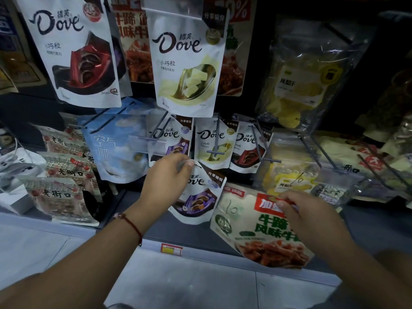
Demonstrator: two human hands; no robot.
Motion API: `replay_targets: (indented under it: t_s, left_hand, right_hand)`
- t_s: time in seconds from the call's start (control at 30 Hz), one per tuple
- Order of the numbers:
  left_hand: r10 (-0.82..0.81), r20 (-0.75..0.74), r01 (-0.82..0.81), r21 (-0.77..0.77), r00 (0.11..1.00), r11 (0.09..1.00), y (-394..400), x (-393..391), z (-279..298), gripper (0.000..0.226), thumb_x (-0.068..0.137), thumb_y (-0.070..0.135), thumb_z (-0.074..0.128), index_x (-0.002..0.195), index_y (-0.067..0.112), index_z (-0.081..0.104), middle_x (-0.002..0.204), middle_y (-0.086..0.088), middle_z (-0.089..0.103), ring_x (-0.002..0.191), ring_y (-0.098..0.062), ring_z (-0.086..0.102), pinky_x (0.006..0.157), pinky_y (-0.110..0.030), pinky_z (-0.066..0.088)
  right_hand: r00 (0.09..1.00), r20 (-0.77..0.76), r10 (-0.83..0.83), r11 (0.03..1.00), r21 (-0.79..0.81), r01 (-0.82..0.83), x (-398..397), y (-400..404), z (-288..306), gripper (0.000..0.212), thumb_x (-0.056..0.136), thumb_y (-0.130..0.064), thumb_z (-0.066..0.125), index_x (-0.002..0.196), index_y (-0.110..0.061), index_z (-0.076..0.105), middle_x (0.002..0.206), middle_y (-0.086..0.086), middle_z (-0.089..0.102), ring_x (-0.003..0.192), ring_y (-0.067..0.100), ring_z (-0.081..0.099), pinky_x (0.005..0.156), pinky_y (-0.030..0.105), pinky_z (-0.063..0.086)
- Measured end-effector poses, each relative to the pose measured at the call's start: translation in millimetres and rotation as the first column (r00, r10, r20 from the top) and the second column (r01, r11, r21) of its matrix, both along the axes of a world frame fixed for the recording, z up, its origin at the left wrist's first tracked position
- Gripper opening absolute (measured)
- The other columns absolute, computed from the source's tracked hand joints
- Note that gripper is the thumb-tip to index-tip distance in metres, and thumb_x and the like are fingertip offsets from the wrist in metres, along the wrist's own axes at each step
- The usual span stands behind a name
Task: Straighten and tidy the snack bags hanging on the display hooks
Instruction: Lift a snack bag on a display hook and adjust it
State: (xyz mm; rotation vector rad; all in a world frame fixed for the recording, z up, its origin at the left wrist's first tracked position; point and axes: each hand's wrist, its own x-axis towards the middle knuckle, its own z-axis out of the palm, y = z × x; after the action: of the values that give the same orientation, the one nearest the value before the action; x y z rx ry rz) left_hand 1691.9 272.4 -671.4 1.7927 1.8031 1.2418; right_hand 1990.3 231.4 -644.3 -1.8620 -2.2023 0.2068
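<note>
Down at the lower hooks, the left hand (166, 172) pinches the purple bag's (196, 197) top edge; the right hand (307, 216) pinches the jerky bag (252, 230). Both look light and floppy, best held near the hang-hole.

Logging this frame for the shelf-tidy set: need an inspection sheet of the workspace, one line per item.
Surface: dark hook wall above a pale floor.
Job's things: purple Dove bag tilted, off its row; beef snack bag tilted low; white Dove bag hangs straight on its hook.
Clutter: price label on the base edge.
Grippers: left hand pinches the purple Dove bag's top corner; right hand grips the beef snack bag's top.
Cables: white cord at far left.
Surroundings: blue coconut bag, dried fruit bag, nut packs.
</note>
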Motion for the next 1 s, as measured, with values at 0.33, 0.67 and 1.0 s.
replay_targets:
  t_s: [0.33, 0.67, 1.0]
  left_hand:
    - [-0.058, 0.07, 0.06, -0.032, 0.996, 0.998, 37.0, 29.2, -5.4, 0.023, 0.098, 0.034, 0.056, 0.107, 0.019, 0.071, 0.093, 0.01, 0.07, 0.088, -0.006, 0.064, 0.078, -0.03, 0.053]
    - [0.005, -0.004, -0.005, -0.035, 1.0, 0.999, 47.8, 36.4, -0.6, 0.021, 0.095, 0.029, 0.06, 0.109, 0.02, 0.074, 0.087, 0.005, 0.073, 0.063, -0.01, 0.061, 0.054, -0.022, 0.044]
    - [0.038, -0.235, -0.042, -0.011, 0.971, 0.999, 56.3, 35.4, -2.4, 0.028, 0.095, 0.027, 0.056, 0.12, 0.021, 0.069, 0.105, -0.004, 0.071, 0.091, -0.021, 0.062, 0.069, -0.029, 0.043]
  right_hand:
    - [0.998, 0.024, -0.058, 0.998, -0.009, 0.059, 30.4, -7.0, -10.9, 0.013, 0.097, -0.035, 0.051, 0.093, -0.03, 0.063, 0.087, -0.008, 0.066, 0.079, 0.013, 0.058, 0.068, 0.034, 0.049]
    - [0.997, -0.079, 0.003, 1.0, -0.022, -0.005, 7.6, 1.5, -12.5, 0.013, 0.098, -0.035, 0.051, 0.095, -0.031, 0.063, 0.089, -0.014, 0.065, 0.081, 0.006, 0.056, 0.071, 0.029, 0.047]
    - [0.994, -0.11, 0.023, 1.0, 0.011, -0.022, -0.3, 9.1, -6.0, 0.015, 0.098, -0.034, 0.049, 0.098, -0.03, 0.064, 0.091, -0.013, 0.064, 0.084, 0.006, 0.056, 0.074, 0.031, 0.049]
